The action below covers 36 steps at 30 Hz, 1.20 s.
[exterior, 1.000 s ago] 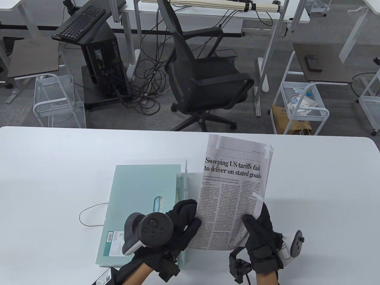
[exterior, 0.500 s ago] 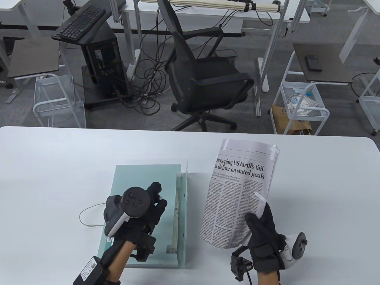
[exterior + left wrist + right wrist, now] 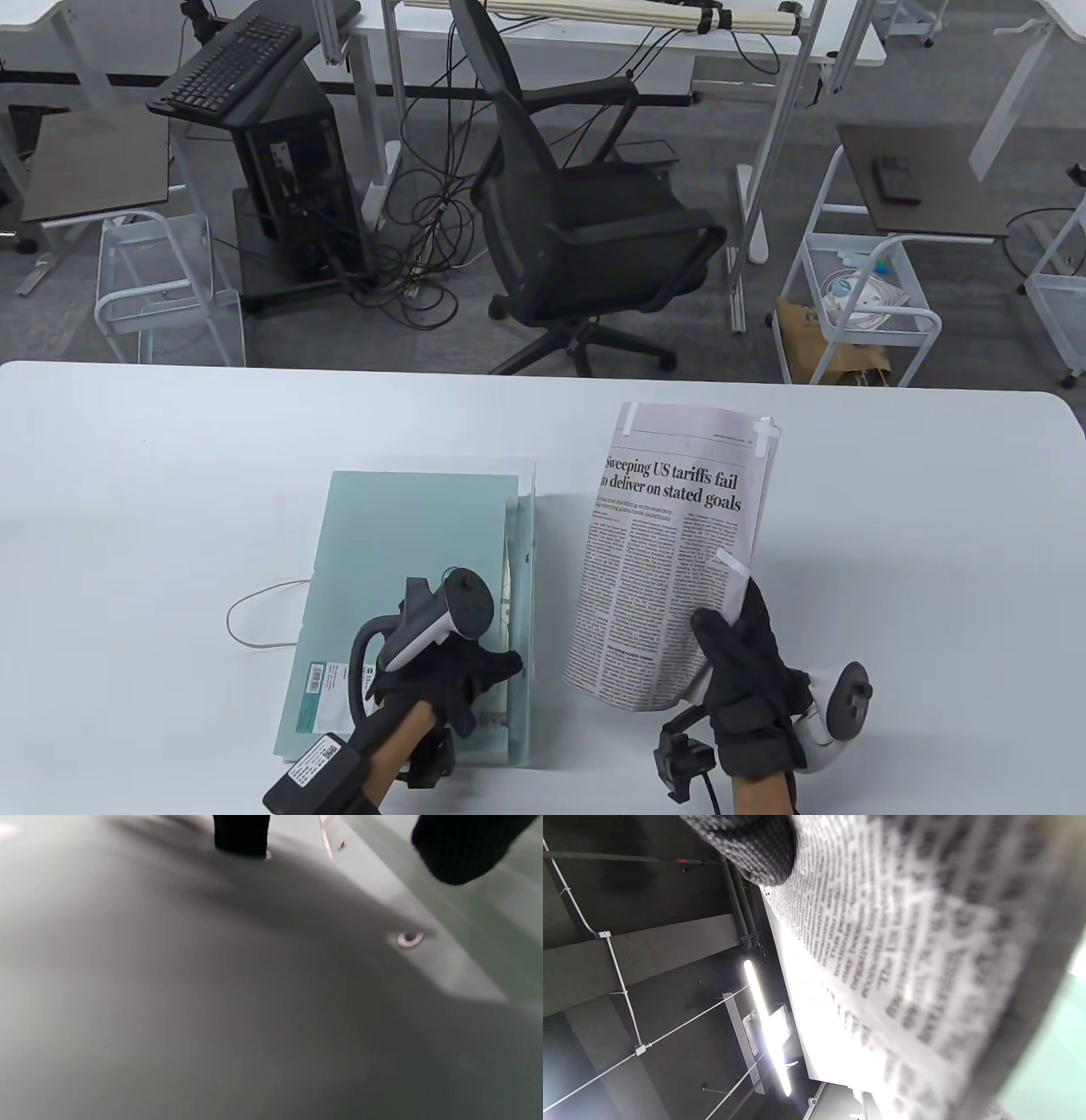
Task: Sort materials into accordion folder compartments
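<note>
Table view: pale green plastic accordion folder (image 3: pixel 399 543) lies flat on the white table (image 3: pixel 127 509), thin cord loop (image 3: pixel 254 615) trailing off its left side, open pleated edge facing right. Left hand (image 3: pixel 458 671) rests on the folder's near right part, fingers stretched toward the opening by the clear upright divider flap (image 3: pixel 530 543); whether it pinches a divider, cannot tell. Right hand (image 3: pixel 742 671) grips the folded newspaper sheet with the tariffs headline (image 3: pixel 670 552) at its lower right corner, thumb on the front, sheet held up off the table just right of the folder and apart from it. Left wrist view: blurry, grey-green folder surface with a small metal rivet (image 3: pixel 409 939); two gloved fingertips (image 3: pixel 242 834) at the top, one touching the folder, spread rather than closed. Right wrist view: thumb (image 3: pixel 746 844) pressed on the newsprint, ceiling light behind. Progress, as a judgement: some paper already shows inside the pleats, but this sheet isn't filed yet; left to do is spread a compartment and slide it in.
</note>
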Available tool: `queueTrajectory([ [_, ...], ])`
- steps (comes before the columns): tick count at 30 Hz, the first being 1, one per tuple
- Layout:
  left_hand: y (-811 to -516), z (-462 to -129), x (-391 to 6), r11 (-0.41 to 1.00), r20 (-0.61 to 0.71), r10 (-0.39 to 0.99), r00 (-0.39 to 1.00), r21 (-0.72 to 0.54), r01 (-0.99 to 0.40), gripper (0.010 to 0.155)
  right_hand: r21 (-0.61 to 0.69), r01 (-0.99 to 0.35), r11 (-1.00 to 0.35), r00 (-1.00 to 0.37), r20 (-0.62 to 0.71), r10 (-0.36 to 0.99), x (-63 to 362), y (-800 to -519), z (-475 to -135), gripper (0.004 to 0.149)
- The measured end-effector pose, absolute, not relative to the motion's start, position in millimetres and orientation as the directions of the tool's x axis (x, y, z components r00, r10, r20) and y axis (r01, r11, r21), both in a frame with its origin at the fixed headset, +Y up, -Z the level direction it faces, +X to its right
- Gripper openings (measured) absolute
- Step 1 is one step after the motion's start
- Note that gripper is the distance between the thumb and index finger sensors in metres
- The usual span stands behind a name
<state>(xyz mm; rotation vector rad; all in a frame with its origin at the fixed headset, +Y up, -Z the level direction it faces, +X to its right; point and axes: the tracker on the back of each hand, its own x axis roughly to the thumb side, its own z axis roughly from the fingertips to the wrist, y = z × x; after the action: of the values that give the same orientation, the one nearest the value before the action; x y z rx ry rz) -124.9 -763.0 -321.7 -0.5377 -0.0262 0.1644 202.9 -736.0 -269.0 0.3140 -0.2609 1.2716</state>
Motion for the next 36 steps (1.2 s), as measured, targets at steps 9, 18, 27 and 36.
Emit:
queueTrajectory([
  [9,-780.2,-321.0,-109.7,0.874,-0.04,0.041,0.998,-0.483,-0.055,0.113,0.07,-0.967,0.245,0.253,0.36,0.898,204.2,-736.9,-269.1,0.054],
  [18,-757.0,-325.2,-146.6,0.821,-0.075,0.375,0.924,-0.437,-0.369,0.101,0.071,-0.97,0.234,0.244,0.357,0.902,203.9,-736.9,-268.8,0.055],
  [27,-724.0,-315.7,-217.2,0.536,-0.06,0.808,0.586,-0.336,-0.774,0.098,0.068,-0.972,0.224,0.234,0.351,0.907,203.5,-737.8,-268.9,0.055],
  [36,-724.4,-310.2,-286.6,0.114,-0.053,0.989,0.135,-0.284,-0.952,0.095,0.063,-0.97,0.233,0.241,0.341,0.909,202.7,-738.2,-268.6,0.055],
])
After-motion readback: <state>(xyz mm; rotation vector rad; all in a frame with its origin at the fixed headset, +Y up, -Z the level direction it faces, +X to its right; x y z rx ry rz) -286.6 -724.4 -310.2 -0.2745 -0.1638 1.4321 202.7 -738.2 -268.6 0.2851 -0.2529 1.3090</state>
